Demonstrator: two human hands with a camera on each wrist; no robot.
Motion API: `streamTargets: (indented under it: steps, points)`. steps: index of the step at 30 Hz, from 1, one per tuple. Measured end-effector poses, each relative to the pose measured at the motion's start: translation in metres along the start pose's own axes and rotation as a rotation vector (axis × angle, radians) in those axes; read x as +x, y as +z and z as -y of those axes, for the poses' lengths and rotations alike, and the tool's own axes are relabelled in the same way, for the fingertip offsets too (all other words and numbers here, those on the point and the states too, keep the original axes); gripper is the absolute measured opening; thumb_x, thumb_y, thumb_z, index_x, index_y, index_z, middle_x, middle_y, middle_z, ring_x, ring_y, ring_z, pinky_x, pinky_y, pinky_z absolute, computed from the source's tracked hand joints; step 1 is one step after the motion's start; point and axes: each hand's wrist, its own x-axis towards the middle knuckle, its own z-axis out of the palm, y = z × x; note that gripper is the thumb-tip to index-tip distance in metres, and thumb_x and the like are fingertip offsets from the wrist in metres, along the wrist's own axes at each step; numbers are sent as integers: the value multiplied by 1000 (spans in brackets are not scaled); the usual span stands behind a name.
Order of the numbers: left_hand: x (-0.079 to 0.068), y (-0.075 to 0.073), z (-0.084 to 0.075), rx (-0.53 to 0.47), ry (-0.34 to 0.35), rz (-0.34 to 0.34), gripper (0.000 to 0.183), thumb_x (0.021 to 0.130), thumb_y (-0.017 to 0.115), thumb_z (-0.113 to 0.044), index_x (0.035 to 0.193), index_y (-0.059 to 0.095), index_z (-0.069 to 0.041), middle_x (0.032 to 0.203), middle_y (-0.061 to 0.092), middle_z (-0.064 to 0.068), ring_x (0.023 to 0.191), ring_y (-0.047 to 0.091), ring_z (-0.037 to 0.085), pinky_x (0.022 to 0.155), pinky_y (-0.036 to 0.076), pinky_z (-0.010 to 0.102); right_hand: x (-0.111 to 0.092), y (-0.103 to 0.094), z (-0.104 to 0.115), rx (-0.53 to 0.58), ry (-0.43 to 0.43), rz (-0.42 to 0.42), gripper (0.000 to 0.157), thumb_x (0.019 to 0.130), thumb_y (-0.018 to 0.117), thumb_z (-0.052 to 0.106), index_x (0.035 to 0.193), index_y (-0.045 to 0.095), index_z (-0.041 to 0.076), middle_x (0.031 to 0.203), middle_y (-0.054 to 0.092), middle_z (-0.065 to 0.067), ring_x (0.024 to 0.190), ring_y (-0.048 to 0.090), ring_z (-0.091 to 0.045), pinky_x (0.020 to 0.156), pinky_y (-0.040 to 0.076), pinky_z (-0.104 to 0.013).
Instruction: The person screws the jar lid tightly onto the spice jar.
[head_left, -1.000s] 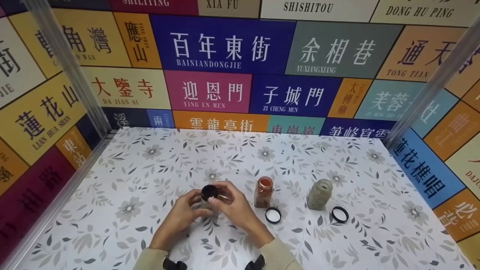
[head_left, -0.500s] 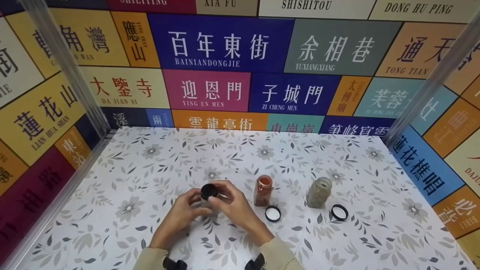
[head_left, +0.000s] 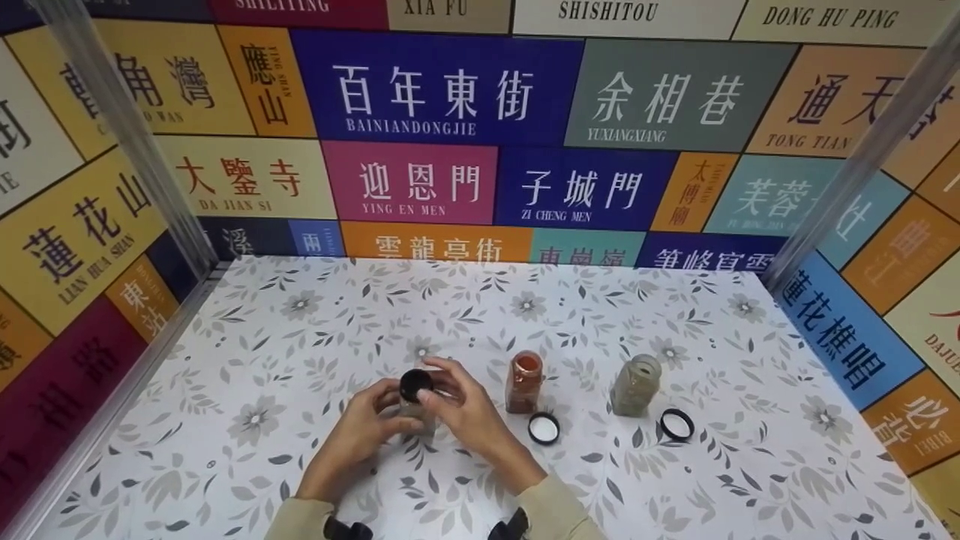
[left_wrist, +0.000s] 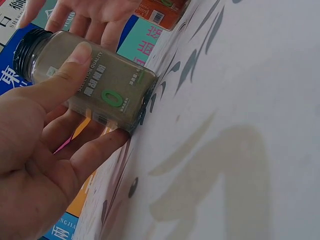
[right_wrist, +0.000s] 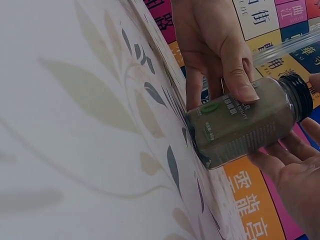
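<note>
In the head view my left hand (head_left: 360, 427) grips a clear jar of grey-brown powder, which stands upright on the table. The left wrist view shows the thumb across the labelled front of this jar (left_wrist: 117, 75), with the other fingers behind and under its side. My right hand (head_left: 472, 416) pinches the black lid (head_left: 415, 385) on top, thumb at the near side and fingers at the far side. In the right wrist view the lid (right_wrist: 300, 95) sits at the jar's mouth; whether it is loose or tight, I cannot tell.
To the right stands an uncapped jar of red-orange powder (head_left: 524, 386), with a black-rimmed lid (head_left: 544, 428) lying beside it. Further right are an uncapped jar of grey-green contents (head_left: 636, 386) and another lid (head_left: 677, 425). Sign-printed walls border the floral-covered table (head_left: 300, 337).
</note>
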Motion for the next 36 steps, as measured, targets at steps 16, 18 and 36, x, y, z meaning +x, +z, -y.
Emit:
streamTargets:
  steps: [16,18,36]
  points:
    - [0,-3,1,-17,60,30,54,79,84,-9,126,60,1,127,68,19,126,61,36,111,46,51,1,2,1,49,19,-18,48,95,69,16,137,49,5,132,63,-19,128,59,-28,109,50,-31]
    - [0,-3,2,-4,58,31,55,79,84,-11,127,60,0,128,68,19,126,61,36,110,47,51,1,1,2,39,15,1,50,97,67,16,142,47,7,133,62,-20,129,59,-29,108,50,-29]
    - [-1,-1,0,11,29,2,55,77,86,-10,125,62,-1,125,70,18,124,63,33,107,50,46,2,3,1,29,15,-30,46,92,73,16,132,53,5,130,64,-16,126,60,-24,109,50,-32]
